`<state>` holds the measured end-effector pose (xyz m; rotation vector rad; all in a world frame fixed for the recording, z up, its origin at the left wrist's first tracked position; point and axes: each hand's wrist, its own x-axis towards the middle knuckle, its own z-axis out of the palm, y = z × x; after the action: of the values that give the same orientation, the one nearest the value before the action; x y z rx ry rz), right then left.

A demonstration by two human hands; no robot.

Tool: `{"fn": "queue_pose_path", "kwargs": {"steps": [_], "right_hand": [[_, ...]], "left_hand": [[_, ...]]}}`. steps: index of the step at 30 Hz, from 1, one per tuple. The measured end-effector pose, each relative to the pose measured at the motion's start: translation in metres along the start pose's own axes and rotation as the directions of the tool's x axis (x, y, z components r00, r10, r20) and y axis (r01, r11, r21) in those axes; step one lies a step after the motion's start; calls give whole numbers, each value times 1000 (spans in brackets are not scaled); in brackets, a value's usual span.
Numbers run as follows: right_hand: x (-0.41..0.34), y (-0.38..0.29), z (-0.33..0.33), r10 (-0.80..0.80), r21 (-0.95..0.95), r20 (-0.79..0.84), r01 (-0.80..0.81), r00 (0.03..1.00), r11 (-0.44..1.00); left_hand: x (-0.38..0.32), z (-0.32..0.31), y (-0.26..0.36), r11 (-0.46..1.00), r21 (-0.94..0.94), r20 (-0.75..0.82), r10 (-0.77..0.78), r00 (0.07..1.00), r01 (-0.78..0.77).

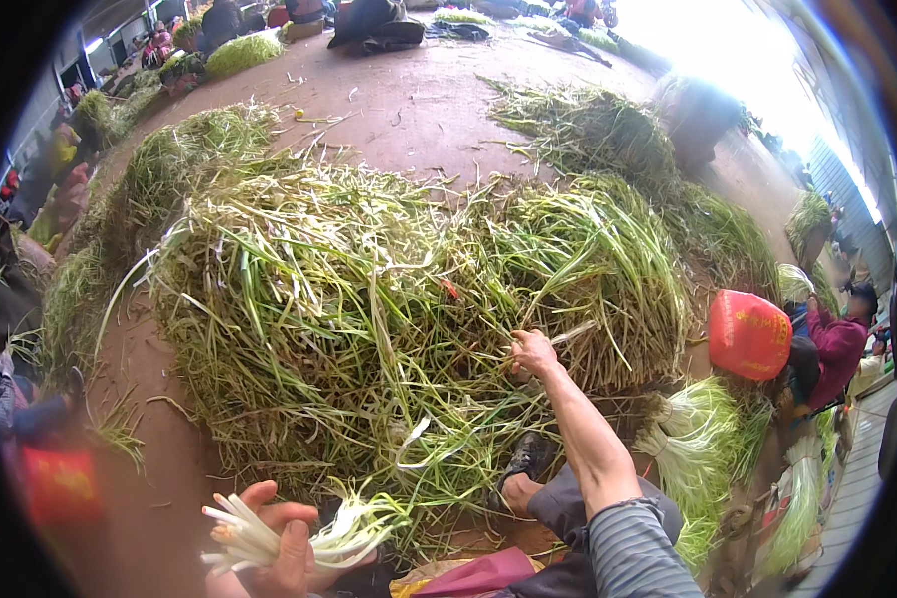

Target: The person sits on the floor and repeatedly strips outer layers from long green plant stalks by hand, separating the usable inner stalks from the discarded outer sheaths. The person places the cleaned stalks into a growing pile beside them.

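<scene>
My left hand (284, 531), low in the view, is closed around a small bunch of pale green-white stalks (344, 534); their white ends point left and the leafy ends right. My right arm reaches forward, and my right hand (531, 353) is at the front edge of a stack of long green stalks (605, 276), its fingers bent near thin stems. Whether it grips one cannot be told. Left of that stack, a large loose heap of green and yellowed leaves (306, 299) covers the floor. Cleaned bundles with white stems (691, 441) lie at right.
A red plastic bag (750, 334) stands at right beside a seated person in a dark red top (837, 344). Another red object (61, 484) is blurred at lower left. More green heaps (590, 127) lie farther off on the brown floor (411, 112). Several people sit in the background.
</scene>
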<state>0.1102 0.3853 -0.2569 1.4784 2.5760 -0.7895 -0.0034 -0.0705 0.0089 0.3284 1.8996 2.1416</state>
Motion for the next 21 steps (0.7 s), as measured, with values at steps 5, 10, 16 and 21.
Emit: {"fn": "queue_pose_path", "kwargs": {"steps": [5, 10, 16, 21], "right_hand": [[12, 10, 35, 95, -91, 60, -89, 994, 992], [8, -15, 19, -35, 177, -45, 43, 998, 983], [-4, -35, -42, -68, 316, -20, 71, 998, 946], [-18, -24, -49, -75, 265, -36, 82, 997, 961]], "left_hand": [[5, 1, -3, 991, 94, 81, -99, 992, 91], [3, 10, -2, 987, 162, 131, -28, 991, 6], [-5, 10, 7, 981, 189, 181, -88, 980, 53], [-7, 15, 15, 987, 152, 199, 21, 980, -52]]}}
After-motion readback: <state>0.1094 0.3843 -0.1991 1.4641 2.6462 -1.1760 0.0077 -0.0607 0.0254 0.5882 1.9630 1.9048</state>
